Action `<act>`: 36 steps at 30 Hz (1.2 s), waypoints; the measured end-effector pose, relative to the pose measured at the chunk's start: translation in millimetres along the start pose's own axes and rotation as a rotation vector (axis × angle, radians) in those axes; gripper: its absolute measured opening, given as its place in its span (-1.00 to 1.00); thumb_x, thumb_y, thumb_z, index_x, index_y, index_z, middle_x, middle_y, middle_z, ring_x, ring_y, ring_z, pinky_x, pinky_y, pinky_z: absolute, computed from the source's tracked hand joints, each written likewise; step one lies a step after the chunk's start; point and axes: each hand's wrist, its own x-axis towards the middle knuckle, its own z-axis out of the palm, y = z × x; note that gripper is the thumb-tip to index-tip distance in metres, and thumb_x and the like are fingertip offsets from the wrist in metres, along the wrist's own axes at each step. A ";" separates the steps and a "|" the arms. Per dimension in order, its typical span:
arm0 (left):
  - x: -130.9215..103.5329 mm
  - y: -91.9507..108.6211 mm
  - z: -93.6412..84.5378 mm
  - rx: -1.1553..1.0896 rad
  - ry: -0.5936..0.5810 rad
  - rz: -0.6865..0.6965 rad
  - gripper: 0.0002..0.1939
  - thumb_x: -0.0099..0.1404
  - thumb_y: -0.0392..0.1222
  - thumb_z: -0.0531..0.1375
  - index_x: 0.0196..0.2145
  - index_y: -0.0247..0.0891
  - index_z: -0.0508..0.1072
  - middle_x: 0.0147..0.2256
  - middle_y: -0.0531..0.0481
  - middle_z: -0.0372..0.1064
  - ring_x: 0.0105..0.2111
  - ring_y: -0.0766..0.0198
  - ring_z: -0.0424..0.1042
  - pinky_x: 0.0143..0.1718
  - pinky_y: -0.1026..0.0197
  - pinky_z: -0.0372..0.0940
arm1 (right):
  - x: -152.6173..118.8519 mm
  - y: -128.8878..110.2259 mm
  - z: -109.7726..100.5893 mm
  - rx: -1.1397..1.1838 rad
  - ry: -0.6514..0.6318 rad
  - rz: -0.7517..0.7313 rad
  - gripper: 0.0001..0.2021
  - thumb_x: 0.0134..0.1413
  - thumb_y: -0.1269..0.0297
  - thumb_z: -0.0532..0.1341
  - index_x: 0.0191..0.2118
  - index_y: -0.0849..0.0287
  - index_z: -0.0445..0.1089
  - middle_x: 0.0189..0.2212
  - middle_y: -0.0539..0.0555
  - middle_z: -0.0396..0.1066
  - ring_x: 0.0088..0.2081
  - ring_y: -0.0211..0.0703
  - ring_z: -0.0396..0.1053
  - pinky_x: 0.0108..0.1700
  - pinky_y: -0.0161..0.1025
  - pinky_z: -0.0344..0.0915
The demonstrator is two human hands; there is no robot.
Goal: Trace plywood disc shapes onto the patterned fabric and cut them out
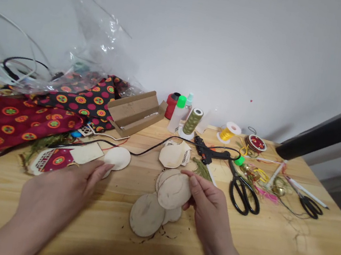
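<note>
Our left hand pinches the edge of a smooth cream-coloured round disc; our right hand grips a greyish-beige round wooden disc between thumb and fingers.
Our left hand is turned palm down, while our right thumb presses the wooden disc's face above loose greyish-beige discs. Both forearms reach over the light-brown wooden table, before a plain pale-grey wall.

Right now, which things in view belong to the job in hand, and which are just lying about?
Likely part of the job:
- right hand, holding at least one round disc
- left hand, fingertips at a pale disc
- large disc on the table

Apparently lying about, untouched:
- glue gun
- yellow thread
- cardboard box
- patterned cloth
</note>
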 end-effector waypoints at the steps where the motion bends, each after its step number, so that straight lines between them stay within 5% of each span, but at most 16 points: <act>1: -1.9 1.7 1.7 -0.121 0.044 0.017 -0.56 0.28 0.07 -0.01 -0.09 -0.10 0.55 -0.32 -0.16 0.57 -0.37 -0.08 0.51 -0.41 0.04 0.27 | 0.1 0.7 1.2 0.000 -0.005 0.002 -0.68 -0.01 0.04 0.28 -0.28 0.21 0.57 -0.58 0.03 0.42 -0.66 -0.34 0.23 -0.61 -0.37 0.18; 4: -10.7 13.1 6.5 -0.647 0.039 0.059 -0.60 0.13 0.11 0.13 -0.22 -0.13 0.60 -0.24 -0.08 0.58 -0.27 0.04 0.50 -0.27 0.12 0.32 | -0.5 1.8 6.2 0.000 -0.031 0.007 -0.65 0.01 0.02 0.27 -0.25 0.21 0.56 -0.59 0.01 0.40 -0.66 -0.35 0.23 -0.61 -0.38 0.19; 8: -22.9 38.2 11.7 -1.196 -0.448 -0.052 -0.57 0.00 0.15 0.28 -0.23 -0.15 0.59 -0.44 0.01 0.54 -0.56 0.31 0.34 -0.54 0.31 0.21 | -2.6 3.9 11.8 -0.002 -0.066 0.006 -0.64 0.04 0.02 0.25 -0.22 0.22 0.55 -0.51 0.04 0.44 -0.64 -0.35 0.26 -0.60 -0.38 0.20; 11: -26.9 50.8 16.3 -1.453 -0.645 -0.162 -0.63 -0.06 0.07 0.36 -0.33 -0.21 0.58 -0.53 0.06 0.45 -0.60 0.43 0.24 -0.60 0.40 0.09 | -4.8 9.2 11.8 0.012 -0.101 0.011 -0.64 0.04 0.01 0.25 -0.21 0.21 0.55 -0.49 0.06 0.44 -0.62 -0.33 0.26 -0.59 -0.36 0.22; 14: -27.5 54.0 18.8 -1.526 -0.685 -0.220 -0.68 -0.11 0.00 0.40 -0.41 -0.25 0.57 -0.59 0.08 0.40 -0.62 0.47 0.19 -0.60 0.43 0.04 | -7.7 16.9 9.6 0.021 -0.130 0.033 -0.61 0.08 -0.03 0.23 -0.17 0.19 0.54 -0.55 0.03 0.41 -0.61 -0.31 0.26 -0.57 -0.35 0.21; 18: -26.5 49.0 19.6 -1.513 -0.638 -0.229 -0.69 -0.10 -0.03 0.40 -0.43 -0.28 0.57 -0.59 0.08 0.38 -0.65 0.50 0.12 -0.64 0.43 -0.03 | -8.7 19.0 7.7 0.146 -0.212 0.066 -0.35 0.11 -0.28 0.00 -0.15 0.20 0.55 -0.48 0.13 0.48 -0.52 -0.21 0.33 -0.48 -0.28 0.25; 21: -19.1 40.1 19.5 -1.496 -0.557 -0.207 -0.67 -0.07 -0.01 0.39 -0.39 -0.29 0.57 -0.59 0.08 0.35 -0.65 0.50 0.11 -0.64 0.43 -0.03 | -4.5 11.5 4.3 0.282 -0.129 -0.003 -0.17 0.01 -0.44 -0.15 -0.18 0.17 0.56 -0.39 0.19 0.52 -0.48 -0.18 0.34 -0.44 -0.25 0.25; 24: -1.0 31.3 13.2 -1.431 -0.373 -0.167 -0.62 -0.05 0.04 0.37 -0.34 -0.29 0.55 -0.62 0.10 0.32 -0.64 0.45 0.15 -0.63 0.40 0.03 | -0.2 7.5 -0.5 0.260 -0.022 -0.081 -0.25 0.01 -0.41 -0.07 -0.23 0.16 0.57 -0.40 0.17 0.52 -0.45 -0.18 0.33 -0.41 -0.27 0.22; 30: 51.7 33.2 -4.1 -1.090 0.015 0.002 -0.68 0.03 0.06 0.25 -0.37 -0.25 0.51 -0.61 0.10 0.38 -0.61 0.35 0.28 -0.57 0.33 0.17 | -2.2 23.7 -0.4 0.200 -0.134 -0.063 -0.30 0.17 -0.29 -0.12 -0.24 0.18 0.56 -0.39 0.17 0.52 -0.43 -0.17 0.33 -0.37 -0.23 0.22; 36: 76.8 37.4 8.6 -0.931 0.055 0.100 -0.75 0.04 0.00 0.20 -0.39 -0.19 0.53 -0.55 0.05 0.46 -0.51 0.21 0.40 -0.43 0.22 0.26 | -3.6 25.1 -2.3 0.169 -0.122 -0.108 -0.38 0.22 -0.21 -0.07 -0.24 0.18 0.55 -0.39 0.15 0.52 -0.43 -0.18 0.32 -0.37 -0.24 0.22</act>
